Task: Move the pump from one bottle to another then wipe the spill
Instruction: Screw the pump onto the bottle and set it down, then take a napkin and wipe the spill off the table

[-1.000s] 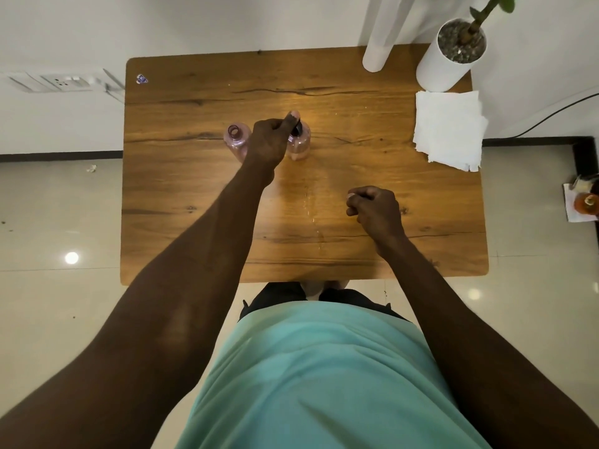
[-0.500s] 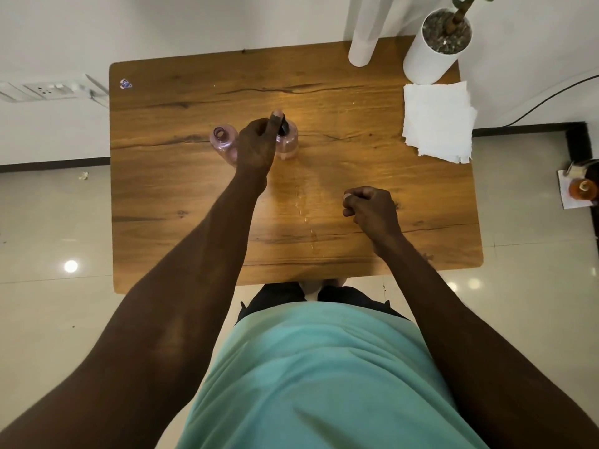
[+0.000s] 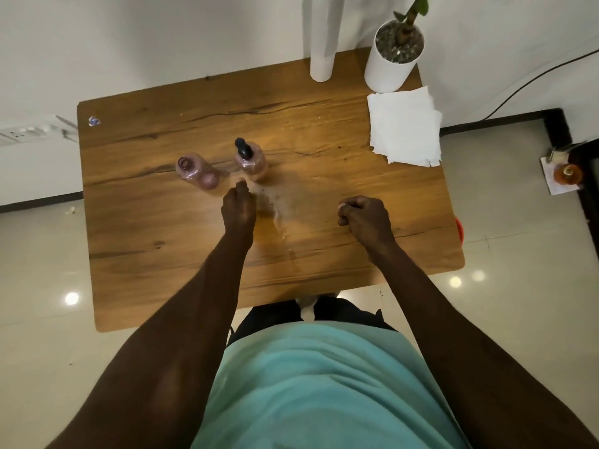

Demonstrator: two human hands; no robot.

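Two small pink bottles stand on the wooden table (image 3: 155, 241). The left bottle (image 3: 196, 171) has an open neck with no pump. The right bottle (image 3: 252, 162) carries the black pump (image 3: 243, 147). My left hand (image 3: 238, 207) hovers just in front of the right bottle, fingers curled, holding nothing and apart from the bottle. My right hand (image 3: 364, 218) rests on the table to the right as a loose fist. A wet spill (image 3: 282, 215) streaks the wood between my hands. A stack of white paper napkins (image 3: 405, 126) lies at the back right.
A white pot with a plant (image 3: 392, 59) and a white tube (image 3: 322, 40) stand at the table's back edge. A small sticker (image 3: 94, 120) sits at the back left corner. An orange bottle (image 3: 567, 173) stands on the floor at the right.
My left hand has let go of the pump and drawn back toward me. The pump stays on the right bottle. The camera view has tilted, and my right hand is in much the same spot.
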